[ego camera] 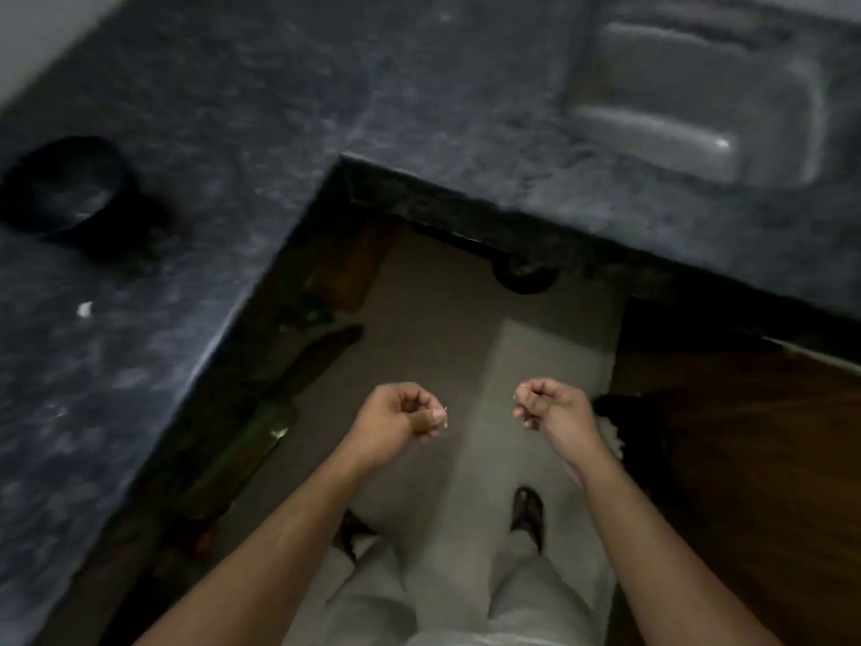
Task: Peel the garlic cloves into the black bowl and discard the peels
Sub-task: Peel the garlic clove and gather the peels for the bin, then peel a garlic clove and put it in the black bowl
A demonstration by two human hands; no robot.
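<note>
**A:** From the head view, what are your hands doing?

**B:** Both are out over the floor, well clear of the table [195, 109]. My left hand [400, 412] is curled into a loose fist, and something small and pale shows at its fingertips. It may be a scrap of peel or a clove, but the blur keeps me from saying which. My right hand [550, 405] is curled as well, and I see nothing in it.

**A:** Where is the black bowl?

**B:** The black bowl [65, 188] sits on the table, far to the left of my left hand and well apart from it. I can't make out whether any cloves lie inside; the inside is dark and blurred.

**A:** Any garlic left out?

**B:** One small white bit [85, 310] lies on the table just below the bowl. Peel or clove, I can't tell. A sink [699, 100] is set into the table, far right of the bowl.

**A:** So how far along?

**B:** My guess is late: no pile of unpeeled cloves shows, so what remains is likely throwing out scraps.
</note>
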